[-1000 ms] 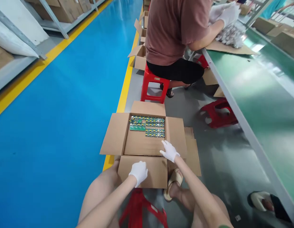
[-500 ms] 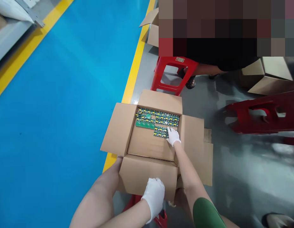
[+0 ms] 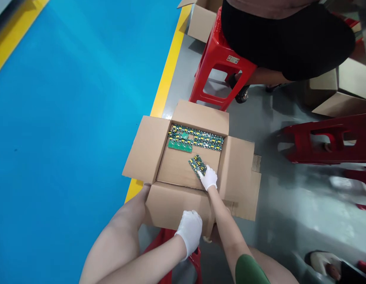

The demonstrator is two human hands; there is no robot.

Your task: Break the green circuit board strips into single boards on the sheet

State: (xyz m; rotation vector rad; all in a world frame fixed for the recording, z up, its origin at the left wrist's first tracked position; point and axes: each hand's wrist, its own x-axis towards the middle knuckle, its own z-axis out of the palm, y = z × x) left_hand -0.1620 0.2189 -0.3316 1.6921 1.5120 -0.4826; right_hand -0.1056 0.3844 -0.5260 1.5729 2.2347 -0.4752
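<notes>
"So, what does my right hand (image 3: 209, 178) hold?"

"One end of an oblong green circuit panel (image 3: 196, 164), studded with yellow blocks, inside the open cardboard carton (image 3: 177, 167). Gloved fingers hide that end; I can't tell whether the panel touches bottom."

"And my left hand (image 3: 190, 232)?"

"Curled in white cloth by the near flap (image 3: 171, 201); I can't tell if it grips anything. More panels (image 3: 208, 141) line the far side. A seated co-worker (image 3: 283, 43) is cropped above."
</notes>
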